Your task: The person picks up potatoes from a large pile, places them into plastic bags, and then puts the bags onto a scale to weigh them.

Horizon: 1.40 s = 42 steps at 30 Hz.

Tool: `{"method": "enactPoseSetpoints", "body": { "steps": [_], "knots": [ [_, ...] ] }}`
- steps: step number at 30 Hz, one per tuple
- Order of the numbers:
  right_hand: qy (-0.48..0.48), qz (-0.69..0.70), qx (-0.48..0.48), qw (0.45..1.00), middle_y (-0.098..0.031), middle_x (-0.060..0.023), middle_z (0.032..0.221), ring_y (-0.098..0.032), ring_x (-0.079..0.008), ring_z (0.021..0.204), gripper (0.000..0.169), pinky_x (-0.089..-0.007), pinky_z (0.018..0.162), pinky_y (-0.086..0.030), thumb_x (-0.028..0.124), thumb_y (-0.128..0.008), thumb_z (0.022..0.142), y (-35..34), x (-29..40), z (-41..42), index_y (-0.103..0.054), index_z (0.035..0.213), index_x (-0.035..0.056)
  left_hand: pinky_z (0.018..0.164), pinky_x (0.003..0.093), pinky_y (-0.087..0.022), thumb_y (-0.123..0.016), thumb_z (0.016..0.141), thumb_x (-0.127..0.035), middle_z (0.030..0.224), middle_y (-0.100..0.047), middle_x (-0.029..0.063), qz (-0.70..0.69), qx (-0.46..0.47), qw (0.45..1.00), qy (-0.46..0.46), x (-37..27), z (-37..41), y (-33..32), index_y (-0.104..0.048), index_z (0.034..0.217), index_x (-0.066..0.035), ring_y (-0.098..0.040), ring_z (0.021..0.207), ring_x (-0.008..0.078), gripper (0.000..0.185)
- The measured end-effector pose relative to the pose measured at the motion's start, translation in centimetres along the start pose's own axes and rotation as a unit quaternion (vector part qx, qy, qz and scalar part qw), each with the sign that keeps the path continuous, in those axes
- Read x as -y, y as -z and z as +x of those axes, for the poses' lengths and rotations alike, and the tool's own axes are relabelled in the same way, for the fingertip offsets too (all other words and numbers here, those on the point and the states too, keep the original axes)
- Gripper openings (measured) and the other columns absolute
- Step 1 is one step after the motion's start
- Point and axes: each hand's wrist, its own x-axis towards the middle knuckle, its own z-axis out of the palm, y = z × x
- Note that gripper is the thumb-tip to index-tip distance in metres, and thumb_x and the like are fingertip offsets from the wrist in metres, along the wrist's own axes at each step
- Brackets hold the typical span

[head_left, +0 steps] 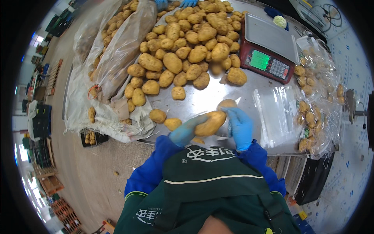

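My left hand (187, 132), in a blue glove, grips a large elongated potato (211, 123) above the table's near edge. Close on its right, my right hand (240, 125), also gloved, has its fingers around the rim of a clear plastic bag (224, 132); another potato (227, 103) shows just beyond its fingers. The bag's outline is hard to make out. Two loose potatoes (157, 115) lie left of my hands. A large heap of potatoes (192, 52) covers the far side of the steel table (201, 101). Flat clear bags (273, 117) lie stacked to my right.
A red scale (267, 63) with a lit green display stands at the back right. Bagged potatoes (309, 117) line the right end. Large plastic sacks (122, 49) lie at the left. Another person's gloved hands (188, 3) are at the far edge. A black crate (95, 138) sits below left.
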Motion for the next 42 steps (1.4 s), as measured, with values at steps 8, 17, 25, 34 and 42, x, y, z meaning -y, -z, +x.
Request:
{"method": "enactPoseSetpoints", "body": {
  "steps": [8, 17, 25, 34, 42],
  "knots": [
    [0.016, 0.033, -0.069, 0.997, -0.054, 0.0033, 0.064, -0.046, -0.0026, 0.052, 0.02, -0.0191, 0.047, -0.038, 0.015, -0.054, 0.095, 6.6, 5.0, 3.0, -0.068, 0.101, 0.0024, 0.1, 0.0362, -0.041, -0.051, 0.094, -0.032, 0.115, -0.06, 0.0211, 0.56, -0.002, 0.81, -0.174, -2.0, 0.3, -7.6, -0.041, 0.138, -0.002, -0.057, 0.112, 0.0303, 0.055],
    [0.129, 0.09, -0.024, 0.987, -0.061, 0.0039, 0.078, -0.037, 0.0013, 0.056, 0.019, -0.0157, 0.049, -0.028, 0.012, -0.052, 0.095, 8.8, 9.4, 3.1, -0.067, 0.102, 0.003, 0.093, 0.032, -0.045, -0.047, 0.098, -0.025, 0.107, -0.065, 0.0152, 0.283, -0.273, 0.841, -0.372, -7.6, -5.2, -2.3, -0.058, 0.121, 0.002, -0.062, 0.099, 0.0209, 0.036],
    [0.105, -0.015, -0.106, 0.989, -0.06, 0.0057, 0.078, -0.036, 0.0, 0.057, 0.02, -0.0152, 0.05, -0.028, 0.019, -0.055, 0.094, 13.3, 9.1, 9.7, -0.068, 0.098, 0.005, 0.081, 0.0252, -0.046, -0.05, 0.098, -0.02, 0.098, -0.067, 0.0084, 0.315, -0.246, 0.882, -0.25, -2.8, -4.1, 1.9, -0.058, 0.121, 0.001, -0.06, 0.088, 0.0137, 0.032],
    [0.382, -0.215, -0.187, 0.879, -0.065, -0.0007, 0.094, -0.059, -0.0083, 0.082, 0.027, -0.0204, 0.07, -0.046, 0.019, -0.057, 0.093, 20.6, 30.7, 18.6, -0.062, 0.117, 0.0085, 0.084, 0.024, -0.045, -0.051, 0.097, -0.018, 0.101, -0.067, 0.0087, 0.301, -0.184, 0.918, -0.18, -2.0, -0.7, 1.0, -0.057, 0.124, 0.001, -0.059, 0.091, 0.0121, 0.033],
    [0.366, -0.261, -0.11, 0.886, -0.064, -0.0026, 0.076, -0.054, -0.0096, 0.055, 0.021, -0.0256, 0.05, -0.045, 0.026, -0.065, 0.087, 24.3, 25.9, 31.9, -0.072, 0.096, 0.008, 0.079, 0.0257, -0.048, -0.053, 0.093, -0.012, 0.103, -0.068, 0.0111, 0.46, -0.226, 0.829, -0.222, -0.6, 0.7, 4.9, -0.059, 0.122, -0.001, -0.061, 0.089, 0.0127, 0.032]
  ]
}}
